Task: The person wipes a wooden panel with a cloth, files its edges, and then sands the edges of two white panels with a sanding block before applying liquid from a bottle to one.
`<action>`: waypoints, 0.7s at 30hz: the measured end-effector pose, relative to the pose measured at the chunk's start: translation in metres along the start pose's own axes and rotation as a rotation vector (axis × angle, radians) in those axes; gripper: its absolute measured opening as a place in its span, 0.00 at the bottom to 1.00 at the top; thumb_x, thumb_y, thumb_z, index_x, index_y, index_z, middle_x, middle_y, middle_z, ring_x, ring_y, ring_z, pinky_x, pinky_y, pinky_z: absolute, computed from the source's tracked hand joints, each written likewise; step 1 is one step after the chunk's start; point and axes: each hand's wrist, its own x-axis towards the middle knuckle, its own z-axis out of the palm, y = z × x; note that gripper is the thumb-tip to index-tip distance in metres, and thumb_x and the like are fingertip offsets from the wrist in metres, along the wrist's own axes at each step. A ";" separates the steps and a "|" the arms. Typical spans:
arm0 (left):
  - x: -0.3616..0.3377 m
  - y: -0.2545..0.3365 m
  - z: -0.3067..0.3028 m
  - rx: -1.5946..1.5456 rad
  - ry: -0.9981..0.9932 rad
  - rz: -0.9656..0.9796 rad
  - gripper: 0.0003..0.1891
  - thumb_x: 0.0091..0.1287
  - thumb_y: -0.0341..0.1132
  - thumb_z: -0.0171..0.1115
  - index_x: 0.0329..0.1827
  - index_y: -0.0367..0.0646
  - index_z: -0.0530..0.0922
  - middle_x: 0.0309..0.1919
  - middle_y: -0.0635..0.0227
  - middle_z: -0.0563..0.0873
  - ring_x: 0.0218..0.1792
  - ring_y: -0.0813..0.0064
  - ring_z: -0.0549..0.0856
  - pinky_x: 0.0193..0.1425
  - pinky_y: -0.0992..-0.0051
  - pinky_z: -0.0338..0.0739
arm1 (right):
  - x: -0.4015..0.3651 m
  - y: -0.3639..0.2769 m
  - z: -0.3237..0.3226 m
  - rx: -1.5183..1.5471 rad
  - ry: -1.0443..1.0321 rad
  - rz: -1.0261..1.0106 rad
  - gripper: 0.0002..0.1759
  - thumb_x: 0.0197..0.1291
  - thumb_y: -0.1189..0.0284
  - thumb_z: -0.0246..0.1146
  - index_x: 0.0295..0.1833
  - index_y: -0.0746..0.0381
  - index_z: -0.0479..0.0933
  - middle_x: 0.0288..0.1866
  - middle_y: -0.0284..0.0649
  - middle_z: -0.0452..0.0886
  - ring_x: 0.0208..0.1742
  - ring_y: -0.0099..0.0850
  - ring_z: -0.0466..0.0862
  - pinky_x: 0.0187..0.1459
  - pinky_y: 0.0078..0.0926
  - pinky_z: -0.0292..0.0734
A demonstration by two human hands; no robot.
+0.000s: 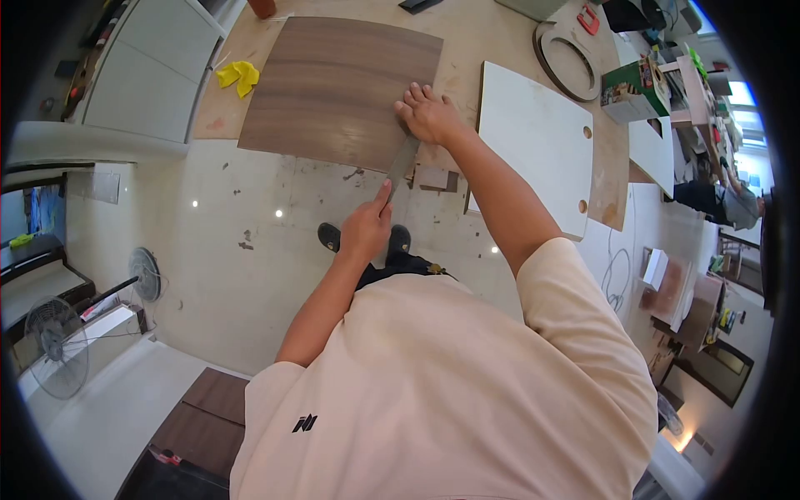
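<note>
A brown wood-grain board [342, 92] lies on the workbench, its near edge and corner toward me. My left hand [367, 223] is wrapped around the lower end of a long flat grey metal file [403, 160], thumb stretched along it. The file slants up against the board's near right corner. My right hand [428, 114] rests on the board's right edge, fingers spread and flat, at the file's far end. Whether its palm presses on the file is hidden.
A white panel [533, 142] with two round holes lies right of the board. Behind it are a ring-shaped piece [596, 79] and a green box [633, 90]. A yellow cloth [239, 77] sits left. Fans [57, 346] stand at the lower left. Another person [733, 204] is far right.
</note>
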 end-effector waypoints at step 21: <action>-0.026 -0.005 0.023 -0.004 0.022 0.066 0.28 0.74 0.37 0.59 0.78 0.59 0.68 0.30 0.52 0.84 0.33 0.49 0.85 0.37 0.54 0.78 | 0.006 0.000 -0.012 -0.007 -0.097 -0.016 0.34 0.79 0.47 0.32 0.80 0.51 0.61 0.86 0.39 0.52 0.85 0.42 0.51 0.78 0.61 0.53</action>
